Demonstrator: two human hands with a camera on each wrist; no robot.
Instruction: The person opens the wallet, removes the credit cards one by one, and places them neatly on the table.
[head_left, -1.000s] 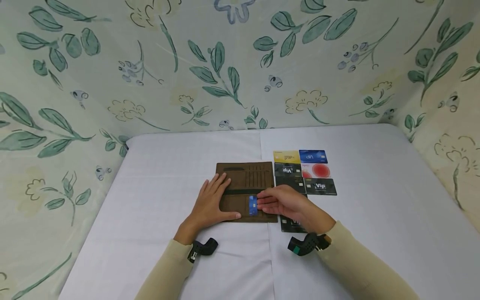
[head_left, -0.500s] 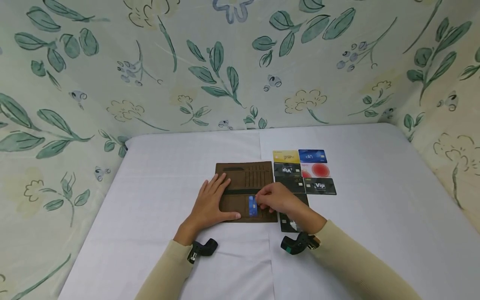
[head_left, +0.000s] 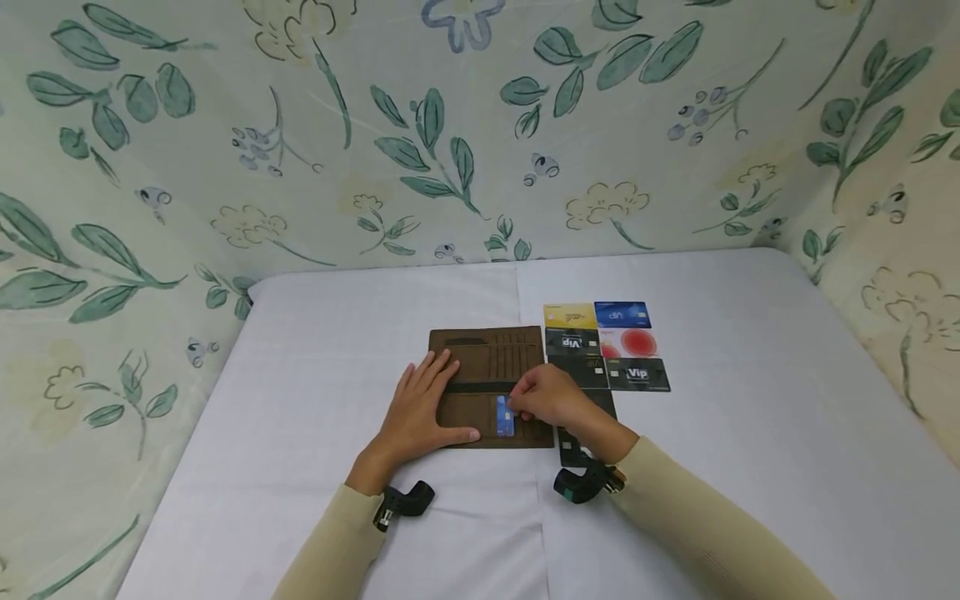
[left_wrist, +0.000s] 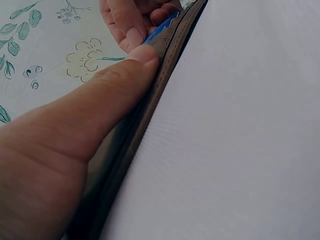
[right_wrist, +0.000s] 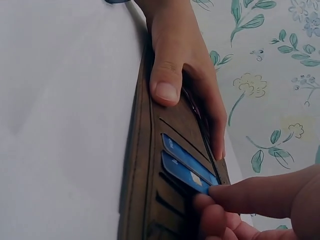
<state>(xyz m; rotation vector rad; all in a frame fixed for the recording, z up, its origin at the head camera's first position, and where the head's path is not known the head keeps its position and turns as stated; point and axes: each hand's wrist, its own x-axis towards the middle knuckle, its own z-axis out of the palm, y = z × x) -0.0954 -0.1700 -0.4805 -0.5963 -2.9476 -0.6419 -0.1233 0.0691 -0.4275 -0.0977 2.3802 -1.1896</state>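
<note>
An open brown wallet (head_left: 468, 410) lies on the white cloth, a dark band across its middle. My left hand (head_left: 420, 407) rests spread over its left side, thumb along the near edge. Two blue bank cards (right_wrist: 186, 172) sit in neighbouring slots of the near half, their chip ends sticking out. With curled fingers, my right hand (head_left: 557, 398) pinches the exposed edge of the nearer-to-it blue card between thumb and fingertip. In the left wrist view the left thumb (left_wrist: 100, 105) presses the wallet's stitched edge (left_wrist: 160, 85).
To the wallet's right, cards lie in two columns: a yellow card (head_left: 570, 315), a blue VIP card (head_left: 622, 314), a white card with red circles (head_left: 637, 342) and several black cards (head_left: 637, 375). My right forearm partly covers the nearest black ones. Floral fabric (head_left: 450, 150) hangs behind the table.
My right hand's fingers, straighter at the blue card a second ago, are now curled in a pinch at its edge. The right wrist has shifted left; the left hand stays put.
</note>
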